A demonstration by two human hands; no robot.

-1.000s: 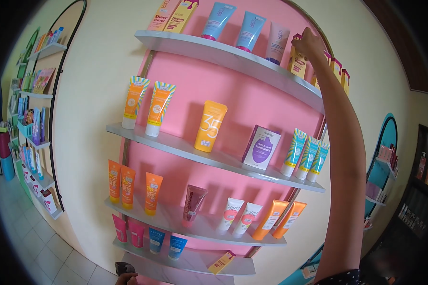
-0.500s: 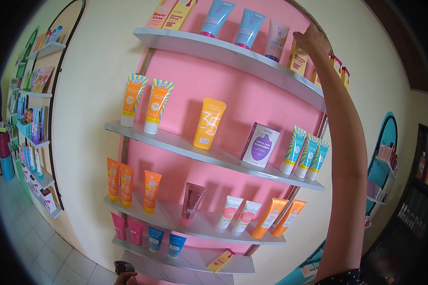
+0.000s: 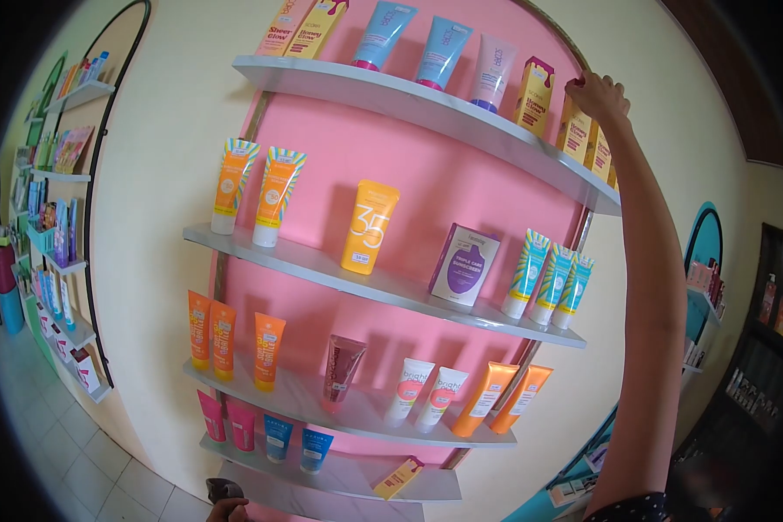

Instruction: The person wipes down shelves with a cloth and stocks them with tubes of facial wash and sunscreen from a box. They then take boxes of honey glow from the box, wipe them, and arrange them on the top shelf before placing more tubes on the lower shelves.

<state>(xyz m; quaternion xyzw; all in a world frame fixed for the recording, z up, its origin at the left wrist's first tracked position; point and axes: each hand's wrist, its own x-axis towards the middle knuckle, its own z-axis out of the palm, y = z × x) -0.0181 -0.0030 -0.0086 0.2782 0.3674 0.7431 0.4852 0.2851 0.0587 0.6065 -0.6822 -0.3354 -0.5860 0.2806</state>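
Note:
My right hand [image 3: 598, 94] reaches up to the right end of the top shelf [image 3: 426, 109], its fingers closed round the top of a yellow Honey Glow box [image 3: 573, 132]. Another Honey Glow box [image 3: 533, 97] stands just left of it, and a further yellow box [image 3: 598, 152] is on its right, partly behind my wrist. Low in the view, my left hand [image 3: 227, 510] is cut off by the bottom edge, beside a dark object [image 3: 221, 489]; its fingers look curled, but what they hold is unclear.
Lower shelves hold a yellow "35" tube [image 3: 370, 228], a purple-and-white sunscreen box [image 3: 465, 266], teal striped tubes [image 3: 526, 274] and orange tubes [image 3: 268, 352]. One yellow box [image 3: 398, 478] lies tilted on a bottom shelf. More product shelves [image 3: 61, 174] stand at the left.
My right hand has moved right and slightly down, from the first Honey Glow box to the one beside it. The first box is now uncovered. The view has shifted slightly.

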